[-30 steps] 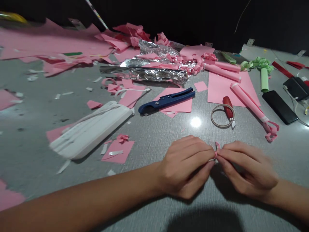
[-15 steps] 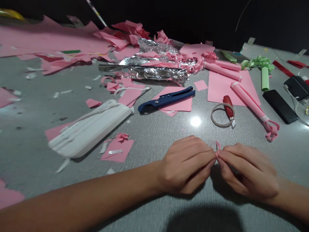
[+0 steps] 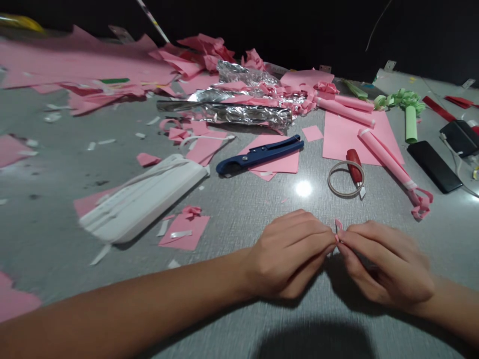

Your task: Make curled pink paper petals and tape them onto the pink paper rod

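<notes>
My left hand (image 3: 295,254) and my right hand (image 3: 385,262) meet at their fingertips over the grey table. Between them they pinch a narrow pink paper strip (image 3: 339,225), whose folded end sticks up above the fingers. The rest of the strip is hidden by my fingertips. Beyond my hands lies a red-handled tool (image 3: 354,167) with a beige ring (image 3: 330,185) against it. Further left, a pair of dark blue cutters (image 3: 260,155) rests on pink paper sheets (image 3: 286,163).
A white power strip or box (image 3: 145,199) sits left, near a pink square (image 3: 185,239) bearing scraps. Crumpled silver foil (image 3: 243,113) and pink paper (image 3: 202,52) lie behind. Rolled pink paper (image 3: 389,159), a green paper roll (image 3: 410,124) and a black phone (image 3: 434,166) are to the right.
The view has shifted slightly, moving the table's things a little to the right. Both hands keep their pinch on the pink paper strip with barely any movement.
</notes>
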Demonstrator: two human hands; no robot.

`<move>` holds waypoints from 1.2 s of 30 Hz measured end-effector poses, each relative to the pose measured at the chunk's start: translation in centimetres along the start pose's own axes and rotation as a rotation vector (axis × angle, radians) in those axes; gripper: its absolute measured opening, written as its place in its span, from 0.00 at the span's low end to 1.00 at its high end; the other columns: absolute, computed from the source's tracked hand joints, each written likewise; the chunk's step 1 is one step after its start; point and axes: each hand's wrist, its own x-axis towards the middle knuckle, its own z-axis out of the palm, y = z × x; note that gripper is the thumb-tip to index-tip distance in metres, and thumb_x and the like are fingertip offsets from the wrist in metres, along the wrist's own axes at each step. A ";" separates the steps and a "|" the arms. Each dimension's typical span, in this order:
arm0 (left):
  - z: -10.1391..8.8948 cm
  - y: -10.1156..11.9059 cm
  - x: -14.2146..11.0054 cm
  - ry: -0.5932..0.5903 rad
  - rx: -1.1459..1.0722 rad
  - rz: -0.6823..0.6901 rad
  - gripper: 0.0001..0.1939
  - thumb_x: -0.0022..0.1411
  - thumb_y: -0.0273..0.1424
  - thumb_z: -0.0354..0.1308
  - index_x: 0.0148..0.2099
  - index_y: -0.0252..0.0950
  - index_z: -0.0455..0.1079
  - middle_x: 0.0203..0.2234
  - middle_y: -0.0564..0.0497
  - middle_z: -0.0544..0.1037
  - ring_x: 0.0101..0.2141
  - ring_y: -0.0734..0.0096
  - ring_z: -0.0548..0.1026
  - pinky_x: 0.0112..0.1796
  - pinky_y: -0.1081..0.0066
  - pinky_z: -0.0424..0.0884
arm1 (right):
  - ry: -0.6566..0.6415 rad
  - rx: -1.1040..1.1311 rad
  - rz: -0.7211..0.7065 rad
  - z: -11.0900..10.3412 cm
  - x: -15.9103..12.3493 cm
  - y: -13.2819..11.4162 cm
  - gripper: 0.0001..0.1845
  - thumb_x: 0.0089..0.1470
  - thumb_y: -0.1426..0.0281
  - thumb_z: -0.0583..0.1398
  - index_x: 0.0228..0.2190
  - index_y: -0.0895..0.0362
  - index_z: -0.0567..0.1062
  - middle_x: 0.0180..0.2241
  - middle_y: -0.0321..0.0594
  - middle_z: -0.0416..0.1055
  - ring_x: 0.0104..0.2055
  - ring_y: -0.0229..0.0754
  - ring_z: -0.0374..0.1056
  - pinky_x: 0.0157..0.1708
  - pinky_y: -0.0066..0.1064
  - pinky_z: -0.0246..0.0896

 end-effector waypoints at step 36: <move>0.0 0.0 0.1 0.022 0.002 0.000 0.07 0.72 0.20 0.58 0.49 0.30 0.74 0.35 0.43 0.84 0.33 0.64 0.82 0.34 0.65 0.79 | -0.023 0.015 0.037 -0.2 0.1 0.0 0.12 0.64 0.82 0.61 0.43 0.59 0.82 0.35 0.42 0.84 0.31 0.41 0.80 0.32 0.30 0.80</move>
